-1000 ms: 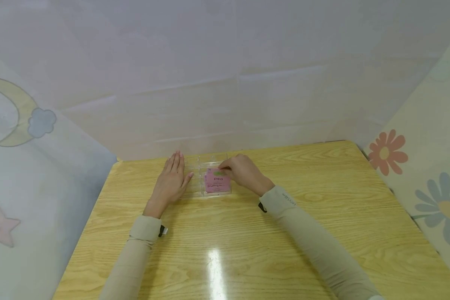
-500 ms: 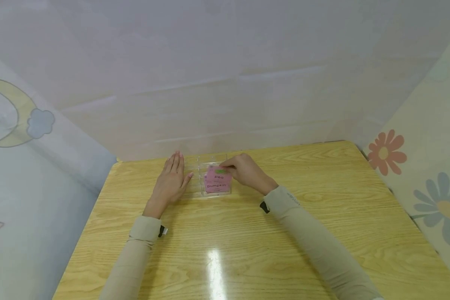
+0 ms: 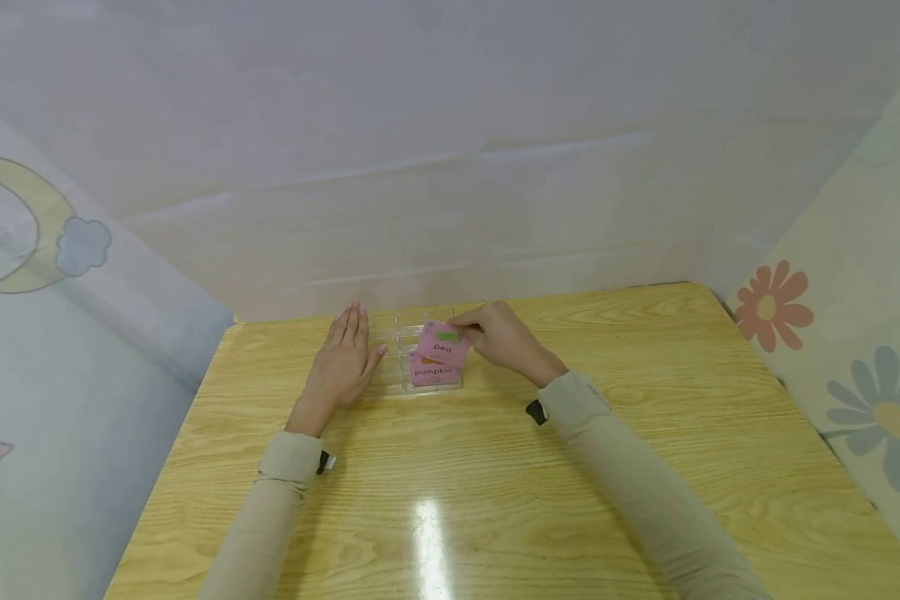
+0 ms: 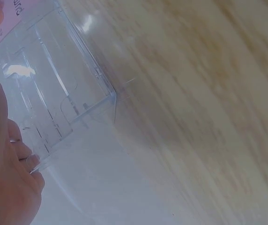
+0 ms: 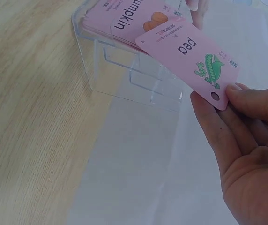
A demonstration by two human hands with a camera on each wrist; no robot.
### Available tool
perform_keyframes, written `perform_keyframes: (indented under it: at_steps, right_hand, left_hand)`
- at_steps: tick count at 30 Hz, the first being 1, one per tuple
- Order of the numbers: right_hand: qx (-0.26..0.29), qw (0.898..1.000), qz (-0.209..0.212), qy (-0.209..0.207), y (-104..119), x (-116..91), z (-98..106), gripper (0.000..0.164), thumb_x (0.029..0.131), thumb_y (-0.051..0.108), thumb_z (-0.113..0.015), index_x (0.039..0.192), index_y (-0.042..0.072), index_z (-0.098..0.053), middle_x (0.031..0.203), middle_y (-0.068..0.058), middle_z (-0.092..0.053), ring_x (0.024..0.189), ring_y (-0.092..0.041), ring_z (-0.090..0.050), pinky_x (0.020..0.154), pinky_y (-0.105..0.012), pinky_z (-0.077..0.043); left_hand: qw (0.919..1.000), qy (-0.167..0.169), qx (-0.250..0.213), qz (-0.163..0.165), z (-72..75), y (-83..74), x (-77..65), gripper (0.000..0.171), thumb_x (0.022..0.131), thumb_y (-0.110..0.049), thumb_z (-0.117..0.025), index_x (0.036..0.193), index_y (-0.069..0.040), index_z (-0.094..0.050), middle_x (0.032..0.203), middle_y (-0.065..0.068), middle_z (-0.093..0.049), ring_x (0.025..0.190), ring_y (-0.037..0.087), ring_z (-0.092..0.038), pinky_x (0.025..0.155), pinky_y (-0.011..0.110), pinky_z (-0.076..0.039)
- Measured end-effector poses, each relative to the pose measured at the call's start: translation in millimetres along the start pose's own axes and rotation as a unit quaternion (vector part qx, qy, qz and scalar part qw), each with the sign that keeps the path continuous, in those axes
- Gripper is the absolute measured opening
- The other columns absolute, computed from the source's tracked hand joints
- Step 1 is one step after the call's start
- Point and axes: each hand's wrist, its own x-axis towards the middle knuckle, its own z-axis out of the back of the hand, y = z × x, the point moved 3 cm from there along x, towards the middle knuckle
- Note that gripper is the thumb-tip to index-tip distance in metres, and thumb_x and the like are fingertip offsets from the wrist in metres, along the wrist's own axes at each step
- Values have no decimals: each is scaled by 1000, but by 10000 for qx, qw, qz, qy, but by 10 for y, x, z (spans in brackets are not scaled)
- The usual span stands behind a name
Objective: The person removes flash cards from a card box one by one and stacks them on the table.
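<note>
My right hand (image 3: 506, 337) pinches the corner of a pink flash card (image 5: 189, 58) marked "pea", with a green pod picture and a punched hole, between thumb and forefinger. The card is tilted over a clear plastic holder (image 5: 92, 70). In that holder's right part stands a pink "pumpkin" card (image 3: 432, 372), with more pink cards behind it in the right wrist view. My left hand (image 3: 339, 362) rests against the holder's left side, fingers straight and together, thumb apart. Bare steps of the holder (image 4: 54, 70) show in the left wrist view.
The holder stands at the back of a wood-grain table (image 3: 435, 467), close to a pale backdrop (image 3: 450, 208). Printed side panels rise at left and right, one with a moon (image 3: 33, 225), one with flowers (image 3: 772, 306). Light glares on the tabletop.
My right hand has drawn the pea card up and slightly right, uncovering more of the pumpkin card below it. My left hand has stayed in place.
</note>
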Motion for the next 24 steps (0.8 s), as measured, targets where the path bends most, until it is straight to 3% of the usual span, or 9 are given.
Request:
perform_keyframes:
  at_steps: [15,24]
  right_hand:
    - [340,9991,-139,-187,-82,-76,178,26,101,0,-65,124,2,-77,120,-21,-78,56,-11,-41,51,-19,-35]
    - [406,9984,-331,-228,-219,-152,264,25,103,5,-65,125,4,-77,122,-19,-78,74,-16,-62,57,-21,-43]
  left_hand:
    - [10000,-75,39,-15,-4,3,2,78,115,-45,-31,165,10,-8,175,28,-5,165,42,-13,136,54,-14]
    - [9999,-38,88,-37,-10,-3,8,78,115,-46,-29,165,10,-9,175,28,-3,165,42,-13,136,53,-14]
